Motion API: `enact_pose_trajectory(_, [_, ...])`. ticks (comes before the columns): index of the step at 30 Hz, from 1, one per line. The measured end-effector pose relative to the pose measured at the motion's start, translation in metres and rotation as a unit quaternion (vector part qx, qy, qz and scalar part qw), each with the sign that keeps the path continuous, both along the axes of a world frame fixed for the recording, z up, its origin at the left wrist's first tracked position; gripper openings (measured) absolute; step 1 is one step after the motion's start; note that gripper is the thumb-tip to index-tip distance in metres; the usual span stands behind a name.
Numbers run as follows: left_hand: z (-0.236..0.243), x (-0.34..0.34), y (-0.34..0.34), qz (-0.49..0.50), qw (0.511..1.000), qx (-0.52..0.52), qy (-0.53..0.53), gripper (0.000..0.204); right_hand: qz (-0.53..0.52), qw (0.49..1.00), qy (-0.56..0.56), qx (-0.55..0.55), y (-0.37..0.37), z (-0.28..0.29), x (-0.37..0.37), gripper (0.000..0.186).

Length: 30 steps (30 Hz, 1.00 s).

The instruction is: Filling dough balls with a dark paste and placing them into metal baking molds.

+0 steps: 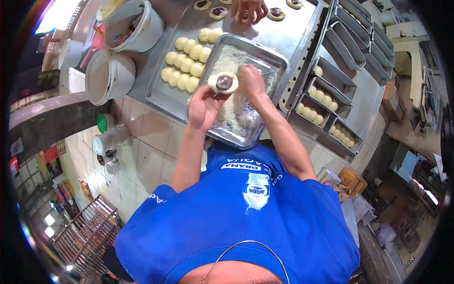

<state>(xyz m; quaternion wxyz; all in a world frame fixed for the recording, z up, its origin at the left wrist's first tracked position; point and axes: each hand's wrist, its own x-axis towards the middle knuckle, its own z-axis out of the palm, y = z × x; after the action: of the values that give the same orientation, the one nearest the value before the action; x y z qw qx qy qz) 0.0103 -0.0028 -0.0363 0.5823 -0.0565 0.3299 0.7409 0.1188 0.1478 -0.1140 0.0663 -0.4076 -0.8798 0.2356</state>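
The left hand (206,110) grasps one dough round (223,84) above one metal tray (230,137) of pale shreds (229,56) — dark filling (225,83) facing up, slightly longer axis left to right. The right hand (251,83), just right, is curled; its grip I can't tell. Farther right, two loaf tins (343,110) show four dough balls (327,100) each.

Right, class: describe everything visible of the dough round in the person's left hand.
The dough round is pale, soft-looking and roughly circular, with dark brown, glossy filling exposed at its centre. Unclosed, it faces the camera, held at its lower edge by the left hand above the metal tray of white shreds. The right hand is close beside it; whether they touch is unclear.
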Motion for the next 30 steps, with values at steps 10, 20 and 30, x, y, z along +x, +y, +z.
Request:
enact_pose_trajectory(10, [0.002,-0.011,-0.030,-0.052,0.998,-0.016,-0.004,0.027,-0.221,0.861,0.336,-0.312,-0.073,0.109,0.032,0.025])
enact_pose_trajectory(20, [0.021,-0.013,-0.009,-0.134,0.978,-0.006,0.161,0.030,-0.092,0.939,0.308,0.118,-0.106,0.108,0.010,0.031])
enact_pose_trajectory(30, [0.053,-0.041,-0.007,-0.283,0.935,0.024,0.215,0.044,-0.271,0.751,0.430,-0.421,-0.097,0.132,0.039,0.035])
